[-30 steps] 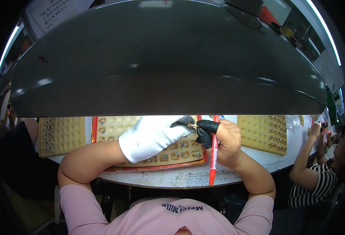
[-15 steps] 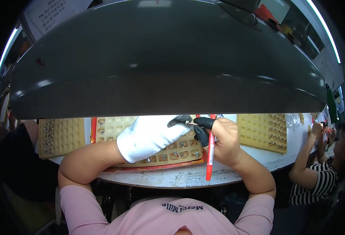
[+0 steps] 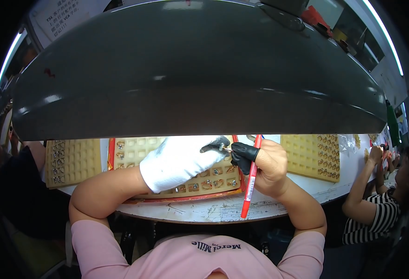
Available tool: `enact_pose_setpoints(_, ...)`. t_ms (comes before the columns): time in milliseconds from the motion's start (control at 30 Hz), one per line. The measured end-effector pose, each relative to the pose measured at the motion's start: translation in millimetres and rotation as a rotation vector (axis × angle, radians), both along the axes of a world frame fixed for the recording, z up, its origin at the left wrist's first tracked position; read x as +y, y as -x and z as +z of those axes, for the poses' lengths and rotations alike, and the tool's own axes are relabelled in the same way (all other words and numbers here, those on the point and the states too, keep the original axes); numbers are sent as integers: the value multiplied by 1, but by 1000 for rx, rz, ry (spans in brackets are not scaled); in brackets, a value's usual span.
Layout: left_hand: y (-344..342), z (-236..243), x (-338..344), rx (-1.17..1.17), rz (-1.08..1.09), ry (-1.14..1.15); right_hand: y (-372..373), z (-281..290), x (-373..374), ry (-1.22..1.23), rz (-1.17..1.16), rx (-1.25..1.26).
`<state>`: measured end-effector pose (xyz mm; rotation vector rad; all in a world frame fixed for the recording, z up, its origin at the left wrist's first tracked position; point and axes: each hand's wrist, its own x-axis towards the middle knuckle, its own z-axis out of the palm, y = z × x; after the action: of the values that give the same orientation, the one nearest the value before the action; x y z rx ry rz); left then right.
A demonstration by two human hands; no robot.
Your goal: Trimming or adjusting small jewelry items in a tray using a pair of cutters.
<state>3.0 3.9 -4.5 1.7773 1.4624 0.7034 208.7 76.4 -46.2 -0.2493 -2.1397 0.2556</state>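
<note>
Over the middle tray my left hand (image 3: 179, 160), in a white glove with black fingertip covers, pinches a small ring (image 3: 222, 147) with a pale stone. Close against it is my right hand (image 3: 271, 165), closed, with black covers on its thumb and finger. Their tips meet at a thin, shiny bit beside the ring; I cannot tell whether it belongs to the ring. A red pen (image 3: 250, 190) is held in the right hand, slanting down toward me. Beneath the hands lies a cream slotted tray (image 3: 141, 145) with a red border, rings filling its near rows.
A dark lamp hood (image 3: 199, 93) spans the area above the hands and hides the far table. Cream ring trays stand at left (image 3: 81, 162) and right (image 3: 297, 156). The white table edge (image 3: 204, 213) curves before me. At far right, a person in striped sleeves (image 3: 376, 214) works.
My right hand has turned slightly, its black-covered fingers now closed together beside the ring. The red pen has tilted, its lower end moving a little left and down. My left hand has barely moved.
</note>
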Motion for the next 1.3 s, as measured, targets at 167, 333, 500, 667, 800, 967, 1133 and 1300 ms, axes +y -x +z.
enact_pose_setpoints(167, 3, -3, 1, 222, -185, -395, -1, 0, 0, -14, -1, -11)
enact_pose_setpoints(333, 4, -10, -3, 234, -83, -359, 0, 0, 0, -22, -9, 11)
enact_pose_setpoints(500, 5, -16, -1, 322, -137, -568, -2, -1, 1, -32, -28, -28)
enact_pose_setpoints(667, -1, -6, -1, 211, -63, -529, -1, 0, 1, -30, -29, -14)
enact_pose_setpoints(800, 6, -11, -3, 438, -140, -678, -2, -1, 2, -37, -29, -50)
enact_pose_setpoints(967, 2, -6, 0, 150, -68, -574, -1, 2, 1, -51, -56, -29)
enact_pose_setpoints(1133, 1, -12, 1, 156, -66, -549, -1, 1, 2, -33, -31, -10)
enact_pose_setpoints(1300, 7, -13, -2, 399, -143, -677, 0, 0, 3, 14, -3, 5)
